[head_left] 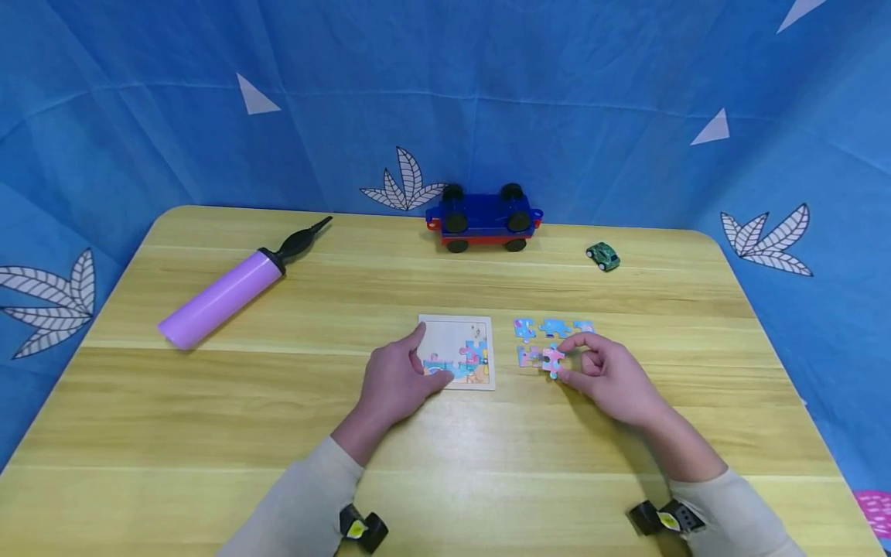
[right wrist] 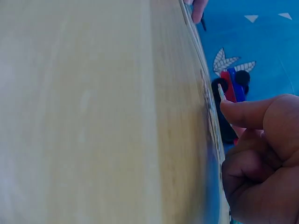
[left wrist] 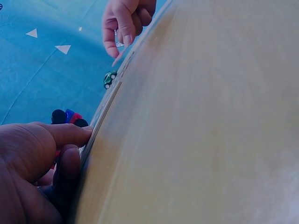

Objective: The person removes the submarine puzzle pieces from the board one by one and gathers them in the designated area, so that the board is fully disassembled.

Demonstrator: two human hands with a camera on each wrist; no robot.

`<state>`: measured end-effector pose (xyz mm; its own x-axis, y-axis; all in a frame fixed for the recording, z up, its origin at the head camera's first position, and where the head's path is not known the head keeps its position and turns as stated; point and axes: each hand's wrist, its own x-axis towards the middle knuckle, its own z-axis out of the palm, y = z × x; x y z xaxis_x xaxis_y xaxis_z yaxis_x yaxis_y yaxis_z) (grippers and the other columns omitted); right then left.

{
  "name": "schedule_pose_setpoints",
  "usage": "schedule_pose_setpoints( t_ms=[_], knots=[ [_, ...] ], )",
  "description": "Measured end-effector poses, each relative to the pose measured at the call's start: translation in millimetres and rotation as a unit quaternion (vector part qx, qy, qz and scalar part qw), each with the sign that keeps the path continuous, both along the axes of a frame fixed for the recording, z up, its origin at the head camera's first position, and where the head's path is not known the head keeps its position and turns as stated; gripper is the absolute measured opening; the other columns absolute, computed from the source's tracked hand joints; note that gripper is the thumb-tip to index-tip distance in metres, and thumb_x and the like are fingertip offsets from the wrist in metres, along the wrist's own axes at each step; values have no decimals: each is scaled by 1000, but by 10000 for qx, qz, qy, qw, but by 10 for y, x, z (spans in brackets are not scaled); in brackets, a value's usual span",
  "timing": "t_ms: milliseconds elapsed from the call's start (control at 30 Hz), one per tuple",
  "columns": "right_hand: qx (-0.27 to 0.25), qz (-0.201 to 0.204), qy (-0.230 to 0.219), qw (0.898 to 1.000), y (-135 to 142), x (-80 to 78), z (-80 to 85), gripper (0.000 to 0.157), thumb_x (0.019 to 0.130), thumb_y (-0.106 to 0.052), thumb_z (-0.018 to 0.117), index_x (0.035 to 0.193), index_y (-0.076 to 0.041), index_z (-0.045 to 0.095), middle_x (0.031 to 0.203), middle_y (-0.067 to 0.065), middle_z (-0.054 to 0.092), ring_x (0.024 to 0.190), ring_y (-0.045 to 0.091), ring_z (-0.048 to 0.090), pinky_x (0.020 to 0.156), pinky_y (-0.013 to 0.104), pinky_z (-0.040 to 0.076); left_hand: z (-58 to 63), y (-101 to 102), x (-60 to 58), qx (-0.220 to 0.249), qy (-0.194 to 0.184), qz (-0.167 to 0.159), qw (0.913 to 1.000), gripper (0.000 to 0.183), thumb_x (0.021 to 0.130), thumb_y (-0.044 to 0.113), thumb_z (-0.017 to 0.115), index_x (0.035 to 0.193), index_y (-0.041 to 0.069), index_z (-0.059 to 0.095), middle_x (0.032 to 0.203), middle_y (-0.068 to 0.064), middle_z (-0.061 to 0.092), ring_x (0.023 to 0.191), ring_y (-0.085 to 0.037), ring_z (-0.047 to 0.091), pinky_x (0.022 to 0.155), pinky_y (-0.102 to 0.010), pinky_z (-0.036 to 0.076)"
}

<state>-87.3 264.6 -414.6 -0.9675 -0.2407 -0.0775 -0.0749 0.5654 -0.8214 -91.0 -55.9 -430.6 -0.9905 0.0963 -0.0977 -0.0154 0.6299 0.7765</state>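
A small square jigsaw board [head_left: 442, 337] lies on the table, with coloured pieces set along its bottom and right side. My left hand [head_left: 395, 379] grips it from the left, thumb at the bottom edge and a finger near the upper left corner. To the right, my right hand [head_left: 612, 379] pinches a pink and blue puzzle piece [head_left: 553, 360] between thumb and forefinger. In the right wrist view that piece [right wrist: 222, 92] shows edge-on past the fingertip. Loose pieces [head_left: 554, 328] lie just behind it, and a pink one [head_left: 527, 356] is partly overlapped by it.
Behind the board an overturned blue and red toy wagon [head_left: 487, 215] stands at the table's back edge. A green toy car [head_left: 603, 256] sits at the back right. On the left lies a purple hand pump [head_left: 223, 299]. A blue cloth [head_left: 557, 93] hangs behind the wooden table [head_left: 209, 433].
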Motion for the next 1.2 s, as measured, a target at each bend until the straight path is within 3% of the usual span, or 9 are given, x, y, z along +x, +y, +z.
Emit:
schedule_pose_setpoints(
  t_ms=[567,1200],
  knots=[
    [339,-35,-153,9993,109,-63,-48,26,90,-6,75,113,-1,63,63,-3,30,55,13,30,80,27,38,-1,0,0,41,-35,11,10000,87,75,29,88,148,2,47,64,1,51,54,-13,45,51,-30,36],
    [189,-295,-543,9979,85,-78,-22,29,90,-6,74,116,-1,62,63,0,34,55,15,34,70,30,38,11,0,1,12,-46,28,10000,87,75,30,88,148,3,48,65,1,51,55,-13,45,51,-30,36]
  ],
)
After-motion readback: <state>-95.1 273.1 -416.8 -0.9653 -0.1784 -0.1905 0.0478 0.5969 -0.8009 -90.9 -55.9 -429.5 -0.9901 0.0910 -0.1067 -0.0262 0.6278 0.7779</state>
